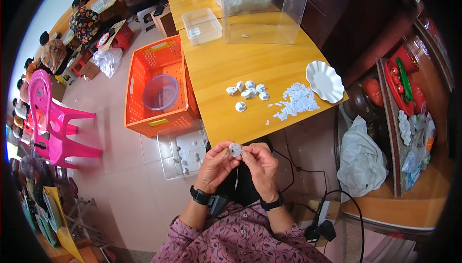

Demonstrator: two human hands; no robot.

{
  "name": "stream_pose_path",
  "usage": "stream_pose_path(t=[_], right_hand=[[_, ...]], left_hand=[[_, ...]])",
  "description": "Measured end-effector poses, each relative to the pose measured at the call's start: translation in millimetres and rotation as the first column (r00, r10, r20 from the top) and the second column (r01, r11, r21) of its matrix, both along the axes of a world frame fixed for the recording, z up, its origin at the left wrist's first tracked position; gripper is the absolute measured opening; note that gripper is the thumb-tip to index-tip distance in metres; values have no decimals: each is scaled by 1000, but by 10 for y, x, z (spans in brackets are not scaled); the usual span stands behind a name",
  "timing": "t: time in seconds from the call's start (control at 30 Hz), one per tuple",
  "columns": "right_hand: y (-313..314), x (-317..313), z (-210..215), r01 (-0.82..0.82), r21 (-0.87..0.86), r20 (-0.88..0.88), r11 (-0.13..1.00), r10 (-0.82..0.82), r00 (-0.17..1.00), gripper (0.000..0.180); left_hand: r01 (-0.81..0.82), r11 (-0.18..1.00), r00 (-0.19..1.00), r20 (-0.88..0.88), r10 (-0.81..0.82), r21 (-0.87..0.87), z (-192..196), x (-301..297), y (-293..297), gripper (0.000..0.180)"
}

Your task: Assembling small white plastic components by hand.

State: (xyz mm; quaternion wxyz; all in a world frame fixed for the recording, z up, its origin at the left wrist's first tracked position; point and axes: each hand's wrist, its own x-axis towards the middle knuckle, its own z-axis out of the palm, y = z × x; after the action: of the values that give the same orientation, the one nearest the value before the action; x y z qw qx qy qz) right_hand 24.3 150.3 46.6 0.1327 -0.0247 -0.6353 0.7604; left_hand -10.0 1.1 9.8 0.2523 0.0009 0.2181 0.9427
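Note:
Just off the near edge of the table, my left hand (216, 166) pinches a small round white plastic part (235, 149) between thumb and fingers. Dark holes show on its face. My right hand (260, 166) is closed at the part's right edge, thumb and fingertips pressed together there; whether a smaller piece is also between them is hidden. Beyond my hands, several similar white parts (248, 89) lie grouped on the yellow table (211, 65). To their right is a pile of tiny white plastic pieces (297, 101), beside a white scalloped dish (325, 81).
An orange crate (161, 123) holding a clear bowl (160, 92) stands left of the table. Below it, a clear bin (168, 159) contains several parts. Clear containers (264, 17) occupy the far table. A pink chair (53, 128) is at left; black cables (308, 170) run at right. People sit far left.

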Motion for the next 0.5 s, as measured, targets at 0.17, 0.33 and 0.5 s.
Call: stream_pose_path(t=[0.17,0.33,0.5], right_hand=[[-43,-42,-70,5,5,-22,1000,-5,1000,6],[-57,-75,-72,36,114,-22,993,-34,999,8],[-47,-69,-23,39,202,-16,979,-37,999,6]], left_hand=[[-11,999,1000,28,12,-34,20,-11,-11,22],[-17,998,1000,0,17,-55,5,-24,-31,21],[-15,998,1000,-4,15,-64,-16,-31,-20,23]])
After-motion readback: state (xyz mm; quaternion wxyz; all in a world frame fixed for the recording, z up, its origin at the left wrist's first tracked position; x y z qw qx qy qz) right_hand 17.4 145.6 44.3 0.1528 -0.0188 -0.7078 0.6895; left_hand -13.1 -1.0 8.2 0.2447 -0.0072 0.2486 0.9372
